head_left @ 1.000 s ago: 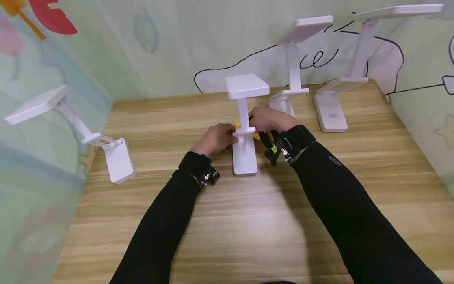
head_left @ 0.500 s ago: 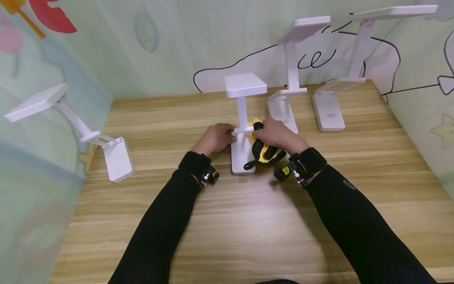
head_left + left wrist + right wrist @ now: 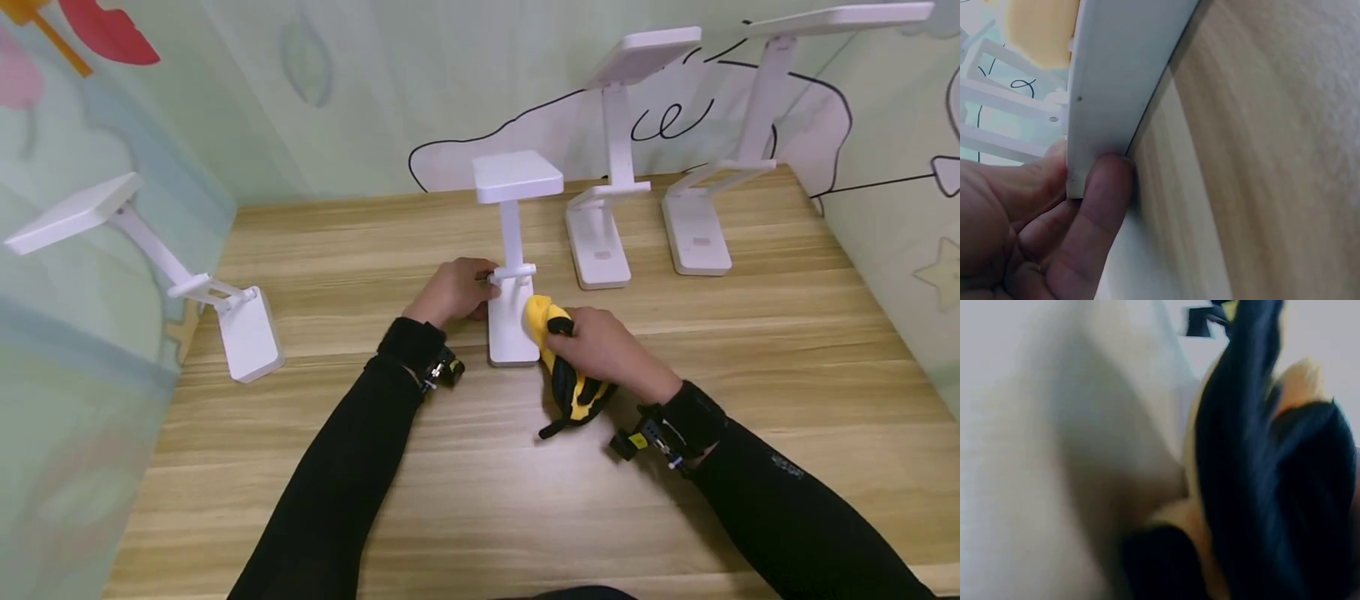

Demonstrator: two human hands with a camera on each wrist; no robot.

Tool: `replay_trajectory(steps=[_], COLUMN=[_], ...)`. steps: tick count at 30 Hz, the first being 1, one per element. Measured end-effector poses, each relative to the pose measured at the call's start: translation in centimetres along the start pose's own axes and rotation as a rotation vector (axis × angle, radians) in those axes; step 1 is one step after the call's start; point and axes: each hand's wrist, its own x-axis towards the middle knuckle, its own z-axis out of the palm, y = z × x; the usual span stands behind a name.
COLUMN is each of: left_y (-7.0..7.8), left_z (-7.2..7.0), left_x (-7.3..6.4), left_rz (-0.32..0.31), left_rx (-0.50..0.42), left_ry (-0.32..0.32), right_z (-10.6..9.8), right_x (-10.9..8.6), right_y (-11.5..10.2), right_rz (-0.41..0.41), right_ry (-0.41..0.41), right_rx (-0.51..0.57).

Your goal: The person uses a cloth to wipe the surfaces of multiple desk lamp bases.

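A white desk lamp (image 3: 513,329) stands mid-table, its square head (image 3: 517,177) raised over a folding arm. At the rear left corner of its base, my left hand (image 3: 453,290) pinches the edge; the left wrist view shows the thumb and a finger on the base (image 3: 1124,69). My right hand (image 3: 600,343) grips a bunched yellow-and-black cloth (image 3: 576,385), whose yellow end touches the right side of the base. Blurred dark folds of the cloth (image 3: 1241,462) fill much of the right wrist view. My right fingertips are partly hidden by it.
Two more white desk lamps stand at the back right, one nearer (image 3: 600,250) and one by the corner (image 3: 697,237). Another desk lamp (image 3: 251,337) stands at the left edge. Printed walls (image 3: 352,100) border the wooden table (image 3: 480,500) on three sides.
My right hand has drawn the cloth from beside the lamp's arm toward me along the right side of the base. My left hand has stayed at the rear left corner.
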Motion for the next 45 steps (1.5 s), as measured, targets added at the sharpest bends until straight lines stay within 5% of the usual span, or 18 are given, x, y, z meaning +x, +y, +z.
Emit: replay_trajectory(steps=[6, 9, 16, 23, 29, 34, 40, 45], left_y=[0.1, 0.1, 0.1, 0.0, -0.2, -0.1, -0.3, 0.1], left_z=[0.1, 0.0, -0.2, -0.1, -0.3, -0.5, -0.2, 0.0], left_x=[0.0, 0.0, 0.0, 0.2, 0.0, 0.1, 0.1, 0.2], left_rz=[0.009, 0.014, 0.026, 0.037, 0.041, 0.038, 0.018, 0.015], left_rx=[-0.019, -0.013, -0.023, -0.041, -0.027, -0.022, -0.037, -0.029], left_ry=[-0.002, 0.000, -0.003, -0.023, -0.025, -0.034, -0.023, 0.006], right_z=[1.6, 2.4, 4.4, 4.6, 1.6, -0.9, -3.8, -4.1], right_x=[-2.8, -3.8, -4.4, -3.8, -4.4, -4.8, -5.3, -5.7], right_y=[-0.6, -1.0, -2.7, -2.8, 0.1, 2.6, 4.8, 4.9], right_rz=[-0.232, -0.332, -0.555, -0.717, -0.733, -0.699, -0.485, -0.343], right_ry=[0.167, 0.244, 0.326, 0.242, 0.132, 0.126, 0.261, 0.304], right_rx=[-0.454, -0.594, -0.685, -0.776, -0.727, -0.723, -0.751, -0.656])
